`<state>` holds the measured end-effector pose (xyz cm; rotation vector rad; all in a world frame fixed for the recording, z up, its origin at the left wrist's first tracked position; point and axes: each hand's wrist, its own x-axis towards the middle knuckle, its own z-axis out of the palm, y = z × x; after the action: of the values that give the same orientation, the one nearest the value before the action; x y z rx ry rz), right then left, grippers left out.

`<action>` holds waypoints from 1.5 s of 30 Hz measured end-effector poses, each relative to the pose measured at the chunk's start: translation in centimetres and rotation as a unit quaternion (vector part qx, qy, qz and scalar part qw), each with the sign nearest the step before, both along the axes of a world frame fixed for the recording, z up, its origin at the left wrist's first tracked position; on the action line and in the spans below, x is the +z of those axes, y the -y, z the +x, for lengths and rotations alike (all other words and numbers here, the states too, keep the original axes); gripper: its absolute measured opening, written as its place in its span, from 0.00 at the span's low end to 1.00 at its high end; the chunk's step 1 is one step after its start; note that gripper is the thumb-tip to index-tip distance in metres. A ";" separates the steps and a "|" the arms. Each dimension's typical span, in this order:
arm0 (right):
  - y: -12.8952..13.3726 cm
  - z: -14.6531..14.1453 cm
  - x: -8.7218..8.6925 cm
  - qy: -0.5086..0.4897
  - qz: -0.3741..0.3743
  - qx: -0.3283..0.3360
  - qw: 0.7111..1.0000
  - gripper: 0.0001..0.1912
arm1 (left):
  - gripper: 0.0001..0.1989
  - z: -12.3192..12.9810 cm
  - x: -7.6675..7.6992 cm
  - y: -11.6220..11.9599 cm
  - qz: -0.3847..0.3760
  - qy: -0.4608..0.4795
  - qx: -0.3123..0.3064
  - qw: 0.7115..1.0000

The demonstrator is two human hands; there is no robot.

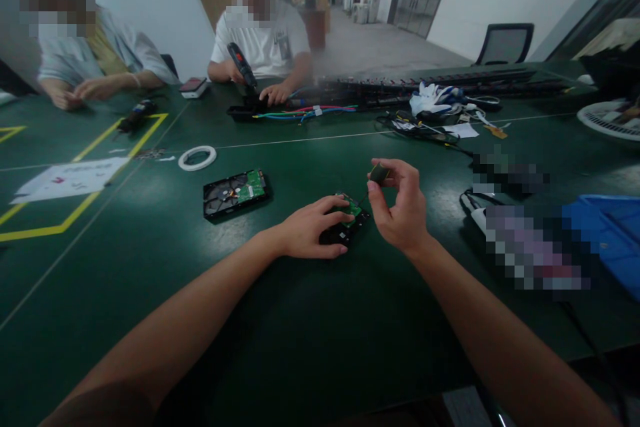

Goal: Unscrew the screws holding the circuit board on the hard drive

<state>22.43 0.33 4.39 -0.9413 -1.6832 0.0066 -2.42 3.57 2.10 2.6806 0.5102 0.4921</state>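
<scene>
A black hard drive with a green circuit board [344, 233] lies on the green table. Over its left part rests my left hand [313, 230], fingers spread on the drive. My right hand [403, 207] pinches the dark handle of a small screwdriver [379, 174], whose thin shaft points down and left to the board's right side. Whether the tip touches a screw is too small to tell. A second hard drive [236, 195], circuit board up, sits further left, touched by no hand.
A white ring [197, 158] and paper sheets [67, 180] lie at the left. Across the table a person holds a power drill [242, 64] near cables; another person sits to the left. White gloves [433, 100] lie at the back, a blue tray [607, 233] at the right.
</scene>
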 end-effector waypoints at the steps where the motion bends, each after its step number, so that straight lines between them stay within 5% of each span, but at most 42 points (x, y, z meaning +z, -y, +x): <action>1: 0.0 0.0 0.1 0.007 0.007 -0.015 1.000 0.26 | 0.34 0.0 0.0 0.0 -0.001 0.000 -0.001 1.000; 7: -0.2 0.2 0.2 0.025 0.026 -0.049 0.998 0.23 | 0.34 0.0 0.1 0.0 -0.001 0.000 -0.002 1.000; 18: -0.2 0.2 -0.7 -0.004 -0.035 0.015 0.999 0.25 | 0.33 0.1 0.3 0.2 -0.015 0.002 0.007 1.000; 45: -0.1 0.2 0.2 0.043 0.053 -0.050 0.996 0.27 | 0.34 0.0 0.3 0.1 -0.014 0.006 0.002 1.000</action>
<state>22.60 0.38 4.58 -0.9565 -1.6953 -0.1898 -2.40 3.44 2.35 2.6494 0.5143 0.4984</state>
